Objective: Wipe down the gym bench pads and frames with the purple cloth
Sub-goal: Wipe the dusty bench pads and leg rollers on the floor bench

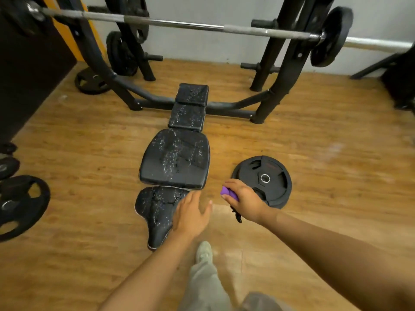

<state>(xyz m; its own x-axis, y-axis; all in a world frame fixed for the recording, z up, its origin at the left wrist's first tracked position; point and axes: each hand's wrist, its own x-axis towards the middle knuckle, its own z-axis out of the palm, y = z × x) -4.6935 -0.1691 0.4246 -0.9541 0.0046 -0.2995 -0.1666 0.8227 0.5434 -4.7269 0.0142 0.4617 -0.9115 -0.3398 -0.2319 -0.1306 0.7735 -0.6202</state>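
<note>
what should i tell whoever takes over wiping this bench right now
Right hand grips the bunched purple cloth, held in the air to the right of the bench, near the weight plate on the floor.
Left hand is open and empty, over the right edge of the seat pad.
The cloth is not on any pad now; whether any wiping is done cannot be told.
Left: seat pad, back pad, the two small pads, then the frame.
</note>
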